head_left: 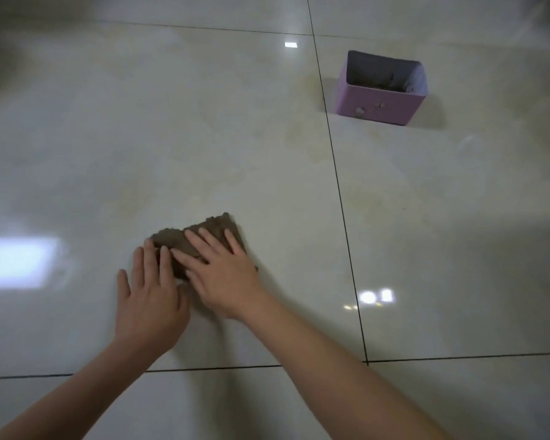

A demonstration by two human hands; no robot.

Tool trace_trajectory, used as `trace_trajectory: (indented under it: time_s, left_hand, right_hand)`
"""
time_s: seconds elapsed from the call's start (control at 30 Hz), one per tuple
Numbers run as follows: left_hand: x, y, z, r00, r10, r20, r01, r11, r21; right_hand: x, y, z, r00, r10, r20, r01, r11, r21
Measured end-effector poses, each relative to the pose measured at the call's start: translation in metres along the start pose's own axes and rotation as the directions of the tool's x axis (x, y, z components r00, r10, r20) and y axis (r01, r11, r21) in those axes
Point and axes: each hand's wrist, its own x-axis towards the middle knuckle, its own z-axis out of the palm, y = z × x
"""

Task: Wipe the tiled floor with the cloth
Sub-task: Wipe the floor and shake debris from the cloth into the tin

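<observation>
Head cam: L hand [150,301] & R hand [227,281] flat, fingers straight, pressing cloth [215,224] on tiled floor [172,138]. Purple box [378,104] at 1 o'clock, well apart.

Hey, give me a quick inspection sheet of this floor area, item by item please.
Surface: glossy pale tiled floor, dark grout lines, faint yellowish stains.
Job's things: brown cloth lying on the floor.
Clutter: open purple box standing beyond the cloth, to the right; contents unclear.
Grips: left hand and right hand both flat, fingers straight, pressing on the cloth.
Cables: nothing seen.
Surroundings: light reflections on the tiles; nothing else seen.
</observation>
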Motion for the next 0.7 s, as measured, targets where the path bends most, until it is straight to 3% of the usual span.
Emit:
trace_trajectory:
  time_s: [0.03, 0.1, 0.2, 0.23, 0.33, 0.47, 0.5, 0.53, 0.57, 0.63, 0.7]
  left_hand:
    - [0.004, 0.002, -0.001, 1.0, 0.01, 0.01, -0.01, 1.0, 0.011]
    - [0.011, 0.008, -0.004, 0.999, 0.014, 0.043, -0.013, 1.0, -0.004]
    - [0.021, 0.021, -0.002, 0.992, 0.023, 0.127, -0.024, 1.0, 0.009]
    - [0.023, 0.026, 0.0, 0.988, 0.015, 0.156, -0.016, 1.0, 0.005]
    - [0.026, 0.033, 0.006, 0.972, -0.026, 0.234, 0.035, 0.999, -0.035]
    - [0.029, 0.033, 0.009, 0.957, -0.027, 0.29, 0.052, 0.996, -0.079]
    - [0.029, 0.033, 0.008, 0.952, -0.024, 0.306, 0.052, 0.995, -0.084]
    - [0.03, 0.032, 0.008, 0.947, -0.024, 0.319, 0.054, 0.995, -0.084]
    - [0.032, 0.032, 0.008, 0.942, -0.03, 0.333, 0.06, 0.995, -0.08]
    - [0.035, 0.034, 0.005, 0.93, -0.049, 0.363, 0.082, 0.994, -0.076]
    - [0.035, 0.037, -0.002, 0.923, -0.055, 0.38, 0.094, 0.992, -0.083]
  right_hand:
    - [0.002, 0.018, -0.005, 0.999, -0.036, 0.008, 0.036, 0.999, -0.025]
    - [-0.013, 0.078, -0.014, 0.997, 0.062, -0.036, -0.066, 0.989, -0.131]
    - [-0.089, 0.193, -0.041, 0.891, 0.412, -0.189, -0.444, 0.877, -0.183]
    - [-0.124, 0.227, -0.05, 0.81, 0.54, -0.228, -0.577, 0.804, -0.145]
    - [-0.213, 0.293, -0.063, 0.469, 0.846, -0.255, -0.859, 0.504, 0.094]
    - [-0.192, 0.294, -0.055, 0.116, 0.973, -0.199, -0.943, 0.171, 0.286]
    - [-0.169, 0.282, -0.054, 0.082, 0.971, -0.226, -0.94, 0.151, 0.305]
    - [-0.142, 0.265, -0.05, 0.126, 0.955, -0.269, -0.936, 0.205, 0.288]
    - [-0.116, 0.243, -0.045, 0.239, 0.92, -0.311, -0.922, 0.315, 0.225]
    - [-0.07, 0.183, -0.033, 0.551, 0.763, -0.338, -0.778, 0.616, 0.122]
    - [-0.053, 0.124, -0.021, 0.844, 0.456, -0.28, -0.437, 0.89, 0.131]
